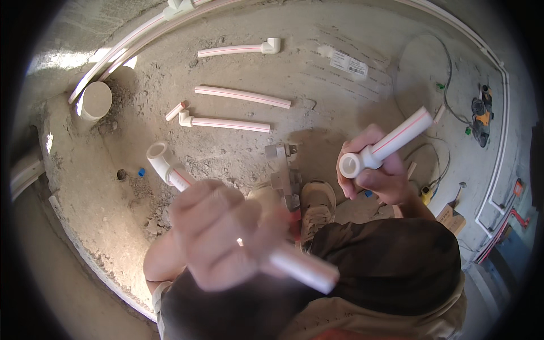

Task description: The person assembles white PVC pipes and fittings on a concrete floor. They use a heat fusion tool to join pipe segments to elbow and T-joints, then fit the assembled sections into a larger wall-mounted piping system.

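My left hand (212, 241), blurred, is closed around a white plastic pipe (303, 269) with a red stripe. An elbow fitting (161, 160) sits on its upper left end. To the right, my right hand (385, 175) grips a shorter striped pipe (401, 134); the round open mouth of its fitting (352, 165) faces up. The two pieces are apart. On the ground ahead lie a pipe with an elbow (235, 50), a plain pipe (243, 96), another elbowed pipe (229, 124) and a short offcut (175, 111). Between my hands stands a grey metal tool (280, 164), partly hidden.
A wide white pipe stub (96, 101) rises at the left, near pipes along the wall (127, 42). Clear plastic wrapping (351, 65) lies at the back. A yellow and black power tool (481, 116), a cable (449, 68) and a cardboard piece (451, 218) are at right. My shoe (317, 204) is below.
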A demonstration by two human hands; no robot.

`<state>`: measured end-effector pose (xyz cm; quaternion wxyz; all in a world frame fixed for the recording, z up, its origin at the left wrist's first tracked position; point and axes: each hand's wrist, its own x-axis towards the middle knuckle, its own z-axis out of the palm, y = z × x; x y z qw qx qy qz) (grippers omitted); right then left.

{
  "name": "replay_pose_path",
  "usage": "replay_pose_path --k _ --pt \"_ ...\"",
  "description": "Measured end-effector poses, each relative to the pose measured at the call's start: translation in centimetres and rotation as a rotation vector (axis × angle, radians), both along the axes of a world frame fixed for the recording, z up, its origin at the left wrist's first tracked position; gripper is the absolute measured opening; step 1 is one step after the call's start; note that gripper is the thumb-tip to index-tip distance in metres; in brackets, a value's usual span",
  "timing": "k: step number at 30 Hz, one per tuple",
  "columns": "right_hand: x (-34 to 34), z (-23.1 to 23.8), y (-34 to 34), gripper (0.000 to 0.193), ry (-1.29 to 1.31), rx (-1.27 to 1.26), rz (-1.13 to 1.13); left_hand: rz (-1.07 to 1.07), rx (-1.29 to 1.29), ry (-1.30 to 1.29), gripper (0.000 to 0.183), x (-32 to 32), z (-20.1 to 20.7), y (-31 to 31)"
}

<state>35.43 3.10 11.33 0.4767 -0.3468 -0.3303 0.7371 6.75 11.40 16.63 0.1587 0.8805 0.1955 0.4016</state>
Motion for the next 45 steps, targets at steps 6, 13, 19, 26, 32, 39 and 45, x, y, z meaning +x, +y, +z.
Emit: replay_pose_path --k 6,13,19,26,32,39,45 --pt "-1.0 -5.8 -2.8 0.039 -0.747 0.090 0.116 -0.003 -0.394 0.376 0.033 -3.4 -4.6 1.2" --pt "-2.9 -14.0 -1.7 0.036 -0.816 0.016 0.230 0.137 -0.699 0.693 0.026 -6.4 -15.8 -1.0" --pt "-2.9 -15.2 -0.3 0.039 -0.933 0.309 0.339 0.083 -0.673 0.711 0.028 -6.1 -17.4 -0.2" --pt "-2.5 -13.6 0.9 0.025 -0.816 -0.056 0.536 0.027 -0.678 0.683 0.030 -5.9 -18.3 0.5" --pt "-2.3 -15.6 1.0 0.040 -0.753 0.252 0.491 0.022 -0.780 0.651 0.032 -5.4 -19.1 0.6" --pt "-2.9 -16.3 -0.9 0.039 -0.622 0.048 0.395 0.009 -0.775 0.636 0.030 -4.9 -19.5 0.4" --pt "-3.0 -15.0 0.7 0.040 -0.681 0.101 0.338 -0.027 -0.736 0.667 0.022 -4.5 -18.7 1.1"
